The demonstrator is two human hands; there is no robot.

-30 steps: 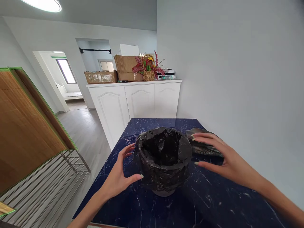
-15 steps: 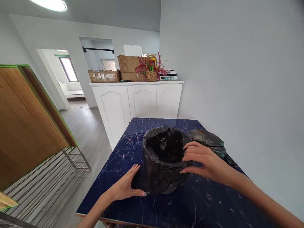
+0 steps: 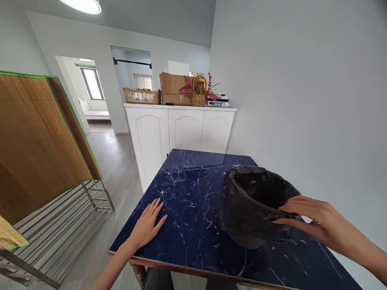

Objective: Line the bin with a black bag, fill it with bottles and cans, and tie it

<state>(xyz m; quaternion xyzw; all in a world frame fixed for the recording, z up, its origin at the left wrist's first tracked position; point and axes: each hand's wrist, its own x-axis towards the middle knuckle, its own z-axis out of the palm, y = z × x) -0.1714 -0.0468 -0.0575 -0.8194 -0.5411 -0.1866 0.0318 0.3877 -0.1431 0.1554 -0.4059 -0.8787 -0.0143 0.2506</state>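
Note:
A trash can (image 3: 250, 213) lined with a black plastic bag stands on the right side of a dark blue, marble-patterned table (image 3: 193, 229). The bag is folded down over the rim, and the can's lower edge shows beneath it. My right hand (image 3: 314, 213) grips the near right rim through the bag, fingers inside and thumb outside. My left hand (image 3: 148, 225) lies flat on the table's left part with its fingers spread, apart from the can. The can hides what lies behind it.
A white cabinet (image 3: 184, 127) stands beyond the table, bearing cardboard boxes (image 3: 142, 96) and a wicker flower basket (image 3: 198, 100). To the left is a metal rack (image 3: 69, 225) with a bamboo mat (image 3: 42, 137) over it. A grey wall (image 3: 302, 100) borders the right side.
The lined trash can has moved to the right with my right hand on its rim. My left hand has come away from it and down-left onto the table. The loose black bag is now hidden.

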